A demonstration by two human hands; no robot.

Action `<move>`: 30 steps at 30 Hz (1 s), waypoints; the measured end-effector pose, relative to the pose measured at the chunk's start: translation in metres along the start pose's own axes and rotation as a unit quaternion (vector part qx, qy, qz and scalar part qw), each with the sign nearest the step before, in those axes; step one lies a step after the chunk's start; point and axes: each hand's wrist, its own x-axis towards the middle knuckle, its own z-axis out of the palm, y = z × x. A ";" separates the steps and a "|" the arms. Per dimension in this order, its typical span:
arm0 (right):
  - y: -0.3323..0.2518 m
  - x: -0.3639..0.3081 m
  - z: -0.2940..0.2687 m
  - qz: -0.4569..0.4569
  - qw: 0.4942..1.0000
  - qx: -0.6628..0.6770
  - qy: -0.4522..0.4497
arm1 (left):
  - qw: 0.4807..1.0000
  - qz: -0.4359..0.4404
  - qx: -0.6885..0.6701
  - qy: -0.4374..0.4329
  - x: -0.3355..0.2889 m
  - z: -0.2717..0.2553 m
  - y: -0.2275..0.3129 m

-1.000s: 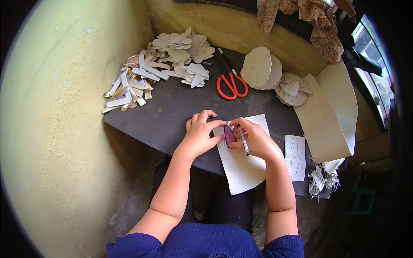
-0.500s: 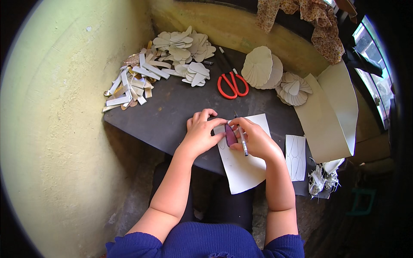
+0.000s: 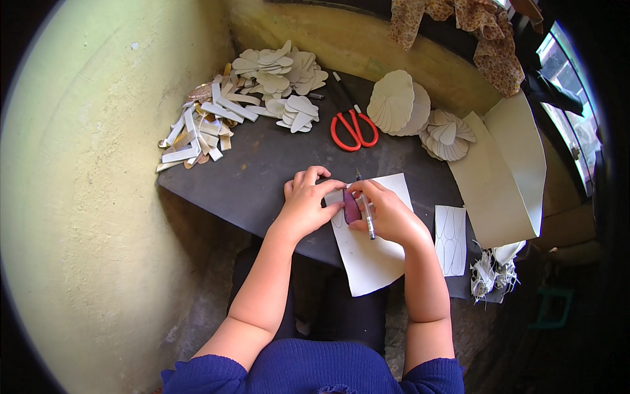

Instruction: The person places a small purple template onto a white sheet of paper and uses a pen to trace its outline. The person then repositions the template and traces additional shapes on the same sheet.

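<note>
A sheet of white card (image 3: 371, 266) lies at the table's near edge, with a pencilled curved outline partly showing on it. On its upper part rests a small purple petal-shaped template (image 3: 352, 206). My left hand (image 3: 306, 201) has its thumb and forefinger pressed to the template's left side and top end, its other fingers curled loosely. My right hand (image 3: 387, 209) touches the template's right side with thumb and fingertips. Tucked between that hand's fingers is a pen (image 3: 368, 217), its tip pointing away from me. The fingers cover parts of the template's edge.
Beyond my hands lie red-handled scissors (image 3: 354, 134). Cut strips (image 3: 197, 134) and stacked petal pieces (image 3: 289, 72) heap at the back left. Fanned ovals (image 3: 396, 105) stand at the back. A bent card sheet (image 3: 499, 177), a marked card (image 3: 450, 241) and shredded scraps (image 3: 493, 272) sit right.
The pen has tilted slightly in my right hand, its rear end shifting a little left. Both hands stay at the template, and the card has not visibly moved.
</note>
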 end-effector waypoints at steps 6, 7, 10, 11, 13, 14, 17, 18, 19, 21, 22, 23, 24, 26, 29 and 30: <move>-0.005 -0.001 -0.002 -0.002 1.000 -0.009 0.000 | 1.000 -0.004 0.003 -0.006 0.000 -0.002 0.002; -0.006 -0.001 -0.002 0.002 1.000 -0.002 -0.003 | 1.000 -0.006 0.003 -0.008 0.000 -0.003 0.002; -0.007 -0.001 -0.003 0.009 1.000 0.009 -0.008 | 1.000 -0.005 0.004 -0.007 0.000 -0.002 0.001; -0.006 -0.001 -0.002 0.008 1.000 0.004 -0.007 | 1.000 -0.005 0.004 -0.006 0.000 -0.002 0.001; -0.006 -0.001 -0.002 0.007 1.000 -0.001 -0.006 | 1.000 -0.004 0.002 -0.007 0.000 -0.002 0.002; -0.006 -0.001 -0.002 0.007 1.000 -0.001 -0.006 | 1.000 -0.003 0.002 -0.006 0.000 -0.001 0.002; -0.006 0.000 -0.002 0.005 1.000 -0.002 -0.007 | 1.000 -0.002 0.000 -0.004 -0.001 -0.001 0.001; -0.005 0.000 -0.002 0.004 1.000 -0.002 -0.008 | 1.000 -0.003 0.000 -0.004 -0.001 -0.001 0.001; -0.005 0.000 -0.002 0.004 1.000 -0.002 -0.007 | 1.000 -0.003 -0.001 -0.004 -0.001 -0.001 0.001; -0.005 0.000 -0.001 0.004 1.000 -0.001 -0.006 | 1.000 -0.003 0.001 -0.003 0.000 -0.001 0.000; -0.005 0.000 -0.001 0.002 1.000 -0.002 -0.005 | 1.000 -0.003 0.002 -0.003 0.000 -0.001 0.000; -0.006 0.000 -0.001 0.000 1.000 -0.003 -0.004 | 1.000 -0.004 0.001 -0.003 0.000 -0.001 0.001; -0.006 0.000 -0.001 -0.002 1.000 -0.004 -0.003 | 1.000 -0.004 0.001 -0.003 -0.001 -0.001 0.001; -0.005 -0.001 0.000 -0.012 1.000 -0.007 0.002 | 1.000 -0.005 0.000 -0.003 -0.001 -0.001 0.001; -0.005 0.000 0.000 -0.017 1.000 -0.008 0.002 | 1.000 -0.006 0.000 -0.002 -0.001 -0.001 0.001; -0.005 0.000 0.000 -0.016 1.000 -0.009 0.001 | 1.000 -0.006 -0.001 -0.002 -0.001 -0.001 0.002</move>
